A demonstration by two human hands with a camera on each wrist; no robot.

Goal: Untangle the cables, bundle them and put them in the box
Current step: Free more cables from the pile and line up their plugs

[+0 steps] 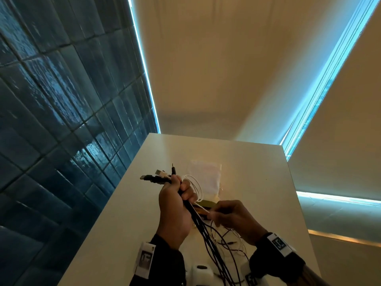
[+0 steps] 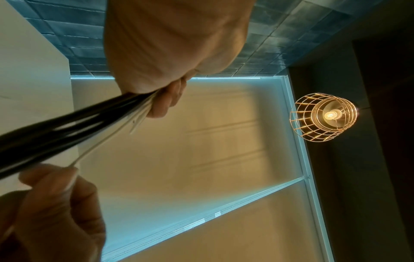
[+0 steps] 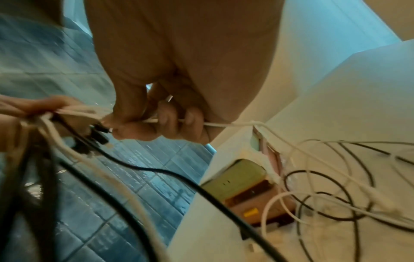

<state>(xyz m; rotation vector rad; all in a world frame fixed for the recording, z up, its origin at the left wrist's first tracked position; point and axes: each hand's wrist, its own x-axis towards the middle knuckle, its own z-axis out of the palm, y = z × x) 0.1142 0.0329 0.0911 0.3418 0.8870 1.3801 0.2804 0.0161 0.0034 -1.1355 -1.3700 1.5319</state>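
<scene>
Both hands hold cables (image 1: 208,240): left (image 1: 175,207) grips the bundle (plugs upward), right (image 1: 235,218) pinches one white strand.

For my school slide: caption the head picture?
Left hand grips gathered cables while right hand pinches a white one.

Dim warm lamp (image 2: 324,117) glow, cool edge light, wrist-view blur.

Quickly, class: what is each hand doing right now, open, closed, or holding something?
Left hand: closed, gripping the cable bundle.
Right hand: closed, pinching a white cable.
</scene>
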